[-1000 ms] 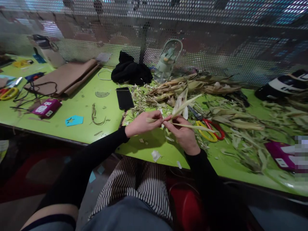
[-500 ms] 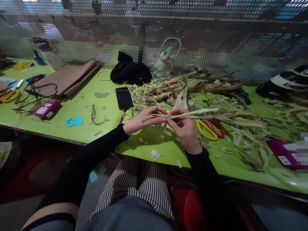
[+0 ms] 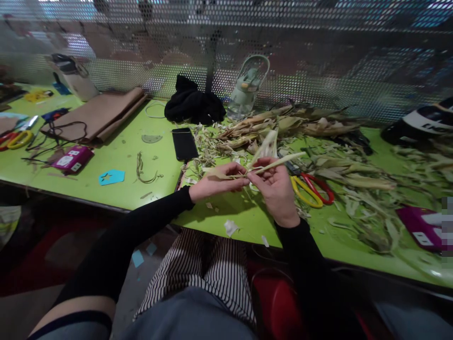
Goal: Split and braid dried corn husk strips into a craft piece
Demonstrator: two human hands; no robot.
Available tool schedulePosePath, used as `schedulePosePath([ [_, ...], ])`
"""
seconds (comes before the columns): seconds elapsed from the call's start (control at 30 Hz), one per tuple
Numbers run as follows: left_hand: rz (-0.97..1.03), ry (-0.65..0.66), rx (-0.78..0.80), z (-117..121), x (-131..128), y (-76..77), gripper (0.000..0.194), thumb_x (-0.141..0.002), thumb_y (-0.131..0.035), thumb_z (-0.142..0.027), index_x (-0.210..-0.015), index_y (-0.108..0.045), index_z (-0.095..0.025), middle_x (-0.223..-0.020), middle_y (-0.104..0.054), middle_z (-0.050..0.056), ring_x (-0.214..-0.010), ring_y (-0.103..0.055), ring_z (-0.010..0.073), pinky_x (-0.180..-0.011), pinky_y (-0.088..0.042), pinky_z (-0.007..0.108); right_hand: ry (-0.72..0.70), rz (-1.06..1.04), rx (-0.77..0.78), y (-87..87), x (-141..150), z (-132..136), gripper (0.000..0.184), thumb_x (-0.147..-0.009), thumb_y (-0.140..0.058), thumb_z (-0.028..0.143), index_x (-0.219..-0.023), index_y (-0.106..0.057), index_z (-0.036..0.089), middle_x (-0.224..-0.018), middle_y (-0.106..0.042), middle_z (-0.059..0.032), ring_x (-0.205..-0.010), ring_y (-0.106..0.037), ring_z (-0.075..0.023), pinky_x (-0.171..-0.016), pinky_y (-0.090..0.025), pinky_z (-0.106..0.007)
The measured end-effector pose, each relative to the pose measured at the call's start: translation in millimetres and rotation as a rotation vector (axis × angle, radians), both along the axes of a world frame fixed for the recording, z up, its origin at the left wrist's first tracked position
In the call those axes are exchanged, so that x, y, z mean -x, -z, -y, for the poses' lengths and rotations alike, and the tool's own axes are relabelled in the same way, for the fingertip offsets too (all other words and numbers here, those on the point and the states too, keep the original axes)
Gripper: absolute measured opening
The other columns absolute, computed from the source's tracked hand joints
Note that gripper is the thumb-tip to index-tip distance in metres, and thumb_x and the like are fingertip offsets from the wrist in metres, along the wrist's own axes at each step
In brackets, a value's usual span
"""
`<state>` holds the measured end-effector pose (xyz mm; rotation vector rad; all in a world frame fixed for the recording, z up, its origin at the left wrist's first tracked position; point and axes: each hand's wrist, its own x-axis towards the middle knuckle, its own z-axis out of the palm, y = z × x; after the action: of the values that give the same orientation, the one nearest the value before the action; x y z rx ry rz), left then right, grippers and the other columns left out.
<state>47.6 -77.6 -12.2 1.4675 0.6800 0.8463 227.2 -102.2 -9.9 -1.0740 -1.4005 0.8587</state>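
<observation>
Both my hands meet over the green table (image 3: 212, 219) near its front edge, pinching strips of pale corn husk (image 3: 281, 161). My left hand (image 3: 219, 182) is closed on the husk from the left, with one end of it sticking out past the back of the fingers. My right hand (image 3: 276, 191) pinches the husk at the fingertips, close against the left fingertips. A long pale strip runs out over the right hand toward the upper right. Where the strips cross, the fingers partly hide them. Scissors (image 3: 311, 190) with red and yellow handles lie just right of my right hand.
Behind my hands lies a pile of dried husks (image 3: 290, 123) with scattered scraps. A phone (image 3: 184, 144), black cloth (image 3: 193, 101) and green bottle (image 3: 244, 92) stand or lie toward the back. Left are a brown paper bag (image 3: 99, 113) and purple box (image 3: 74, 158); another purple box (image 3: 421, 226) lies right.
The long strip at my right hand now angles up more steeply and reaches less far right. My fingers have shifted slightly around the husk. The whole view has moved a little.
</observation>
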Motion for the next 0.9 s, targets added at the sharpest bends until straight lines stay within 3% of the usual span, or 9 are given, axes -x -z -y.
schedulePosePath([
  [0.2, 0.008, -0.067, 0.192, 1.3, -0.5, -11.4, 0.02, -0.098, -0.06, -0.034, -0.1, -0.057, -0.015, -0.095, -0.071, 0.005, -0.073, -0.069, 0.0081, -0.066, -0.051, 0.02, 0.089, 0.024, -0.003, 0.6, -1.7, -2.3, 0.023, -0.081, -0.079, 0.038, -0.089, -0.064, 0.023, -0.077, -0.066, 0.0019, -0.066, -0.062, -0.0138, -0.065, -0.056, -0.029],
  [0.33, 0.058, -0.033, 0.394, 1.7, 2.6, -16.1, 0.014, -0.099, -0.058, -0.029, -0.102, -0.054, -0.016, -0.099, -0.074, 0.007, -0.07, -0.069, 0.0068, -0.066, -0.053, 0.021, 0.047, 0.027, 0.034, -1.4, -0.8, -1.0, 0.023, -0.08, -0.08, 0.038, -0.086, -0.064, 0.022, -0.073, -0.064, 0.0032, -0.063, -0.062, -0.0124, -0.06, -0.051, -0.026],
  [0.47, 0.164, -0.017, 0.478, 0.7, 2.8, -12.8, 0.011, -0.097, -0.061, -0.019, -0.106, -0.056, -0.014, -0.094, -0.074, 0.005, -0.073, -0.069, 0.0063, -0.075, -0.056, 0.022, 0.025, 0.014, 0.05, -2.9, 0.2, -0.5, 0.026, -0.079, -0.081, 0.04, -0.086, -0.063, 0.022, -0.073, -0.064, 0.0033, -0.062, -0.062, -0.0123, -0.061, -0.051, -0.026],
  [0.63, 0.226, 0.006, 0.451, 0.2, 3.0, -10.0, 0.017, -0.093, -0.064, -0.014, -0.109, -0.058, -0.013, -0.084, -0.072, 0.002, -0.076, -0.068, 0.0068, -0.08, -0.055, 0.024, 0.048, 0.035, 0.044, -5.0, 0.4, 0.3, 0.028, -0.078, -0.081, 0.043, -0.084, -0.064, 0.021, -0.072, -0.062, 0.0028, -0.059, -0.055, -0.0105, -0.057, -0.047, -0.025],
  [0.9, 0.075, 0.012, 0.168, 5.4, 4.6, -16.2, 0.03, -0.082, -0.076, -0.028, -0.102, -0.059, -0.014, -0.077, -0.065, -0.002, -0.069, -0.06, 0.0074, -0.071, -0.048, 0.024, 0.025, -0.02, 0.077, -2.4, 0.2, 0.7, 0.025, -0.081, -0.078, 0.044, -0.088, -0.068, 0.022, -0.072, -0.063, 0.0033, -0.058, -0.056, -0.0094, -0.057, -0.049, -0.023],
])
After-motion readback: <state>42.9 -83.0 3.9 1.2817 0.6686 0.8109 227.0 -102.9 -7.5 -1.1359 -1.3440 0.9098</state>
